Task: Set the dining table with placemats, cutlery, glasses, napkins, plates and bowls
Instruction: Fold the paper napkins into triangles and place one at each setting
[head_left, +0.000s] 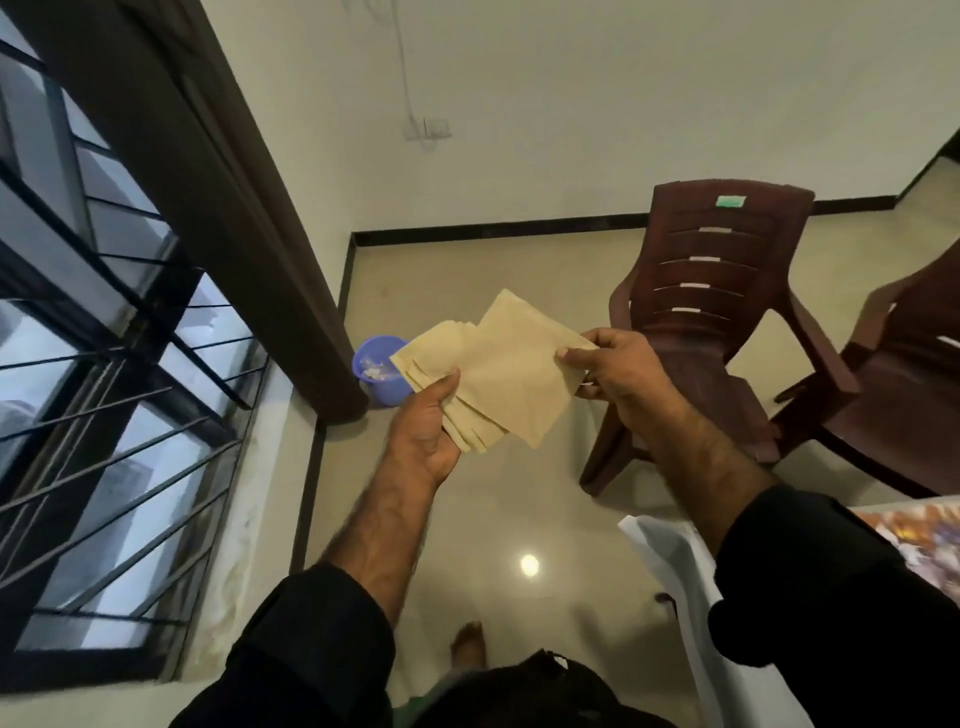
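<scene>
A fanned stack of tan paper napkins (444, 366) sits in my left hand (428, 426), thumb on top and fingers underneath, held up over the floor. My right hand (615, 371) pinches the right corner of the top napkin (514, 364), which lies partly slid off the stack toward the right. Both hands are in mid-air in front of me. Only a corner of the dining table (930, 525), with a white cloth and a patterned cover, shows at the right edge.
Two dark red plastic chairs (717, 291) (904, 374) stand ahead on the right. A purple bucket (379, 371) stands on the floor beside a dark curtain (218, 197). A barred window (93, 364) fills the left. My foot (467, 644) is on the glossy tiled floor.
</scene>
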